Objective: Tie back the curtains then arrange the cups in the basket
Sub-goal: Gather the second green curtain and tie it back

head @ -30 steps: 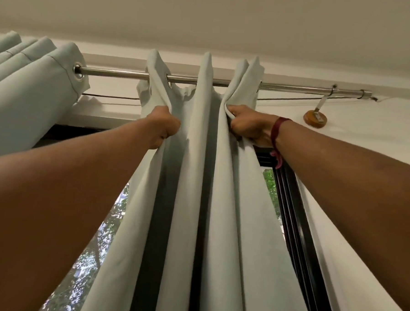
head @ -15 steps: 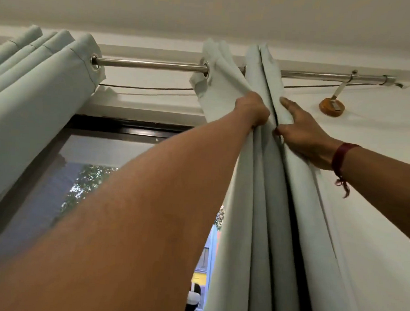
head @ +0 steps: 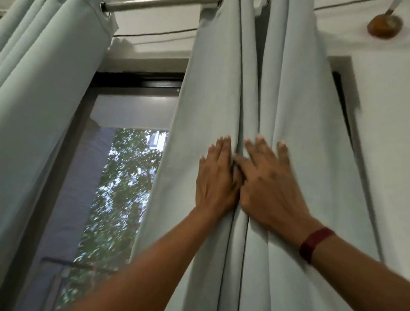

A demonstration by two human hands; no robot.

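Note:
The right curtain (head: pixel 212 84), pale grey-green, hangs bunched in folds from the metal rod (head: pixel 159 3) at the right side of the window. My left hand (head: pixel 216 177) lies flat on the folds with straight fingers. My right hand (head: pixel 266 182), with a dark red band at the wrist, presses flat on the folds beside it, fingers spread. The two hands touch at the thumbs over a central fold. The left curtain (head: pixel 44 80) hangs gathered at the left. No cups or basket are in view.
The window glass (head: pixel 122 174) between the curtains shows trees outside, with a dark frame (head: pixel 136 79) above it. A round wooden fitting (head: pixel 384 24) sits on the white wall at the upper right. A thin cable runs below the rod.
The right curtain was slid right and bunched up. Both hands let go of its top near the rod and moved down, now lying flat on the gathered folds.

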